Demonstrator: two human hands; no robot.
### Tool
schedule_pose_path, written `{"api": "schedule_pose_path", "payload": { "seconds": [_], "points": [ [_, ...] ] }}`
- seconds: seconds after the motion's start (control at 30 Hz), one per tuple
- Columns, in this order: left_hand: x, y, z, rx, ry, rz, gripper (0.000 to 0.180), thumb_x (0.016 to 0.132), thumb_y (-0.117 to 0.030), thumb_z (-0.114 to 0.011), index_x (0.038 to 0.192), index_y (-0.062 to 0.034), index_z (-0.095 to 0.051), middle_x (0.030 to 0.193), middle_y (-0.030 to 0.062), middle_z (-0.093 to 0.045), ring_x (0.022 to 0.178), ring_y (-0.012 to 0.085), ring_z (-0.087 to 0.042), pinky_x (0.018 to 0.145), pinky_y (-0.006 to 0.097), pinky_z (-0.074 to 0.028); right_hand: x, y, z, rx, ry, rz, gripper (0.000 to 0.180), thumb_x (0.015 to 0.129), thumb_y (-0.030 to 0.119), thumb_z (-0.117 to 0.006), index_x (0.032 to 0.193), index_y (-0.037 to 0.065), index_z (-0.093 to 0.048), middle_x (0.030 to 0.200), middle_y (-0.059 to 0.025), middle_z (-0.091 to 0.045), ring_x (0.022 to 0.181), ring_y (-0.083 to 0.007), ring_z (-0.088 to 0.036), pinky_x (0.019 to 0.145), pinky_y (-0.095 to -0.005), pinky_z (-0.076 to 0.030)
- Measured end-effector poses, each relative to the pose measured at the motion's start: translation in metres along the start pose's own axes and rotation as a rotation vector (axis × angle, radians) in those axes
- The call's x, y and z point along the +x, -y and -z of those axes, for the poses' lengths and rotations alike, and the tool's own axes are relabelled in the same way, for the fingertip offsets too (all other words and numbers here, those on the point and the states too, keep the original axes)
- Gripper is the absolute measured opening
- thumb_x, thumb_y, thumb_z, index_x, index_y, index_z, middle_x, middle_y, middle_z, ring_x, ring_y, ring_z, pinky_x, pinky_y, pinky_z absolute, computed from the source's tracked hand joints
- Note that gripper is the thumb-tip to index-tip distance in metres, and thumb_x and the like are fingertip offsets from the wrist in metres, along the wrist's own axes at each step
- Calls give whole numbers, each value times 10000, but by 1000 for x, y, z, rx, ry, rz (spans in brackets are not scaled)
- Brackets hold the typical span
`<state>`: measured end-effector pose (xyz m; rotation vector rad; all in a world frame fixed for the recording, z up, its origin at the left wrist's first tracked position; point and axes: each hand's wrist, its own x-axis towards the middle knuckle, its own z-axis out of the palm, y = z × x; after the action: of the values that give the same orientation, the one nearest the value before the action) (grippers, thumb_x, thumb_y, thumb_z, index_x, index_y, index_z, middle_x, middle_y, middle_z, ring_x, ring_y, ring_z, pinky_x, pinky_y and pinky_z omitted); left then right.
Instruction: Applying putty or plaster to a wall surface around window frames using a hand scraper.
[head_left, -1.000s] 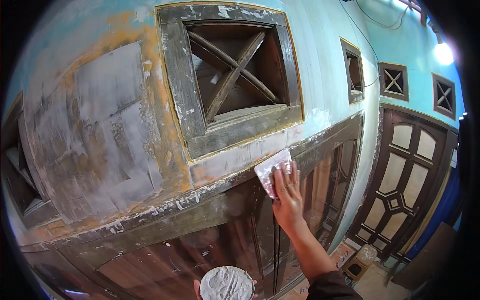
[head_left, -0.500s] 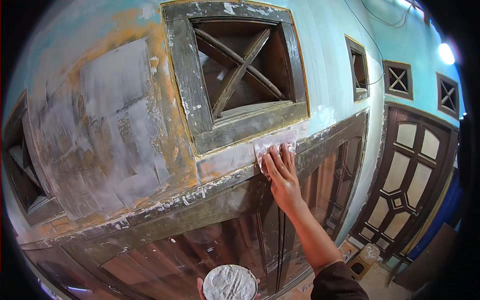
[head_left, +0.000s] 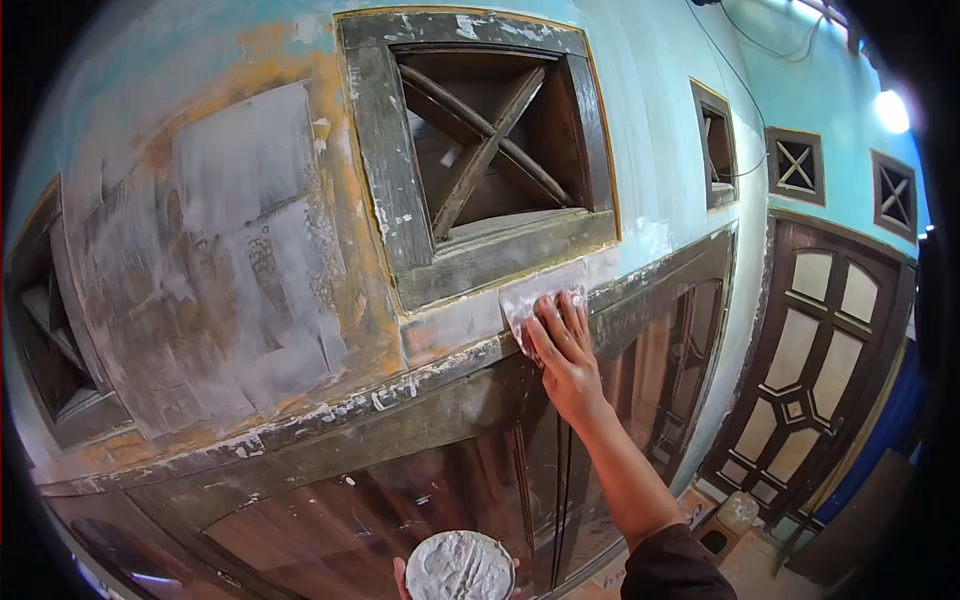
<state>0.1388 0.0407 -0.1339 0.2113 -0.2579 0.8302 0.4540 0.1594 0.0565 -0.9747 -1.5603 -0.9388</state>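
Observation:
My right hand [head_left: 574, 368] is closed on a flat, pale putty spreader [head_left: 528, 291], its fingertips pressed against the face smeared white. The spreader lies against the narrow strip of wall [head_left: 455, 328] between a dark wooden vent frame [head_left: 505, 248] and the window's top rail [head_left: 420, 400]. White putty coats part of that strip. Low in the view, my left hand [head_left: 400, 577] holds up a round container of white putty [head_left: 460, 570] with a grooved surface. Only bits of its fingers show at the rim; the rest is hidden.
Grey filler and bare orange patches cover the wall [head_left: 230, 250] on the left. Curtained glass panes [head_left: 390, 510] lie below the rail. Further right are a panelled brown door [head_left: 800, 370], smaller vents [head_left: 796, 165], a stool-like object [head_left: 725, 525] and a lit lamp [head_left: 891, 112].
My right hand has slid the spreader slightly left along the strip and tilted it a little. The view has shifted slightly. My left hand keeps its hold on the putty container.

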Motion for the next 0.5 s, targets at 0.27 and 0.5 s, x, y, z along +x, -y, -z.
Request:
{"api": "schedule_pose_path", "payload": {
  "seconds": [0.27,0.5],
  "points": [
    [-15,-8,28,210,-445,-207,899,887,-724,-529,1467,-38,-487,1467,234,-521,1330,492,-485,1068,678,-413,-39,26,40,41,-186,1,560,830,-146,-532,1367,5,-585,1446,-238,-549,1383,-433,-489,1141,-574,-369],
    [-4,-1,-16,322,-540,-296,772,939,-680,-510,1401,-64,-566,1383,173,-612,1250,419,-578,1056,625,-460,-48,85,95,1766,-385,-907,453,913,-130,-514,1364,-94,-498,1250,-191,-653,1193,-299,-648,1004,-417,-548]
  ]
}}
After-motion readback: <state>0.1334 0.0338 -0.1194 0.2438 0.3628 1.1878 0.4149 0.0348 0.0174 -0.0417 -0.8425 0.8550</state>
